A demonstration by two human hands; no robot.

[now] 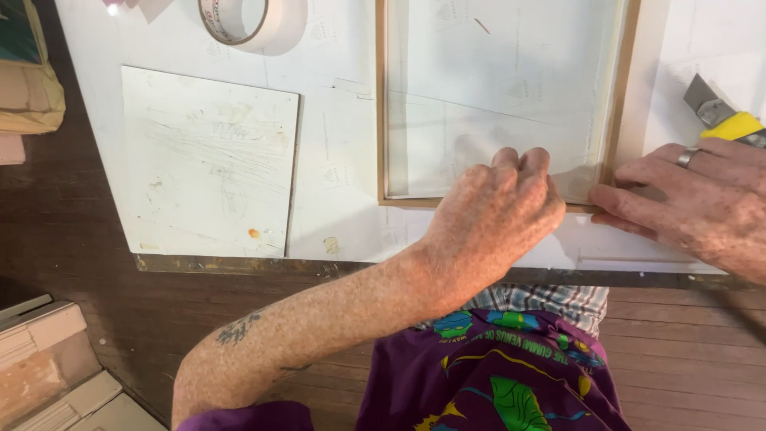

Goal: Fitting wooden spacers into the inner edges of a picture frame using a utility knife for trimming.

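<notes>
Far left on surface point(343, 120): white tape roll point(239, 20). Left hand point(495, 207) curled, knuckles pressing wooden frame point(381, 104); right hand point(702, 199) flat, fingers together, on corner.

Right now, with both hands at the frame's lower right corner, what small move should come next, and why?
Probably press the clear sheet flat into that corner. The left hand rests curled on the sheet inside the wooden frame, and the right hand steadies the frame's outer corner. The yellow utility knife lies just beyond the right hand, unheld.
</notes>
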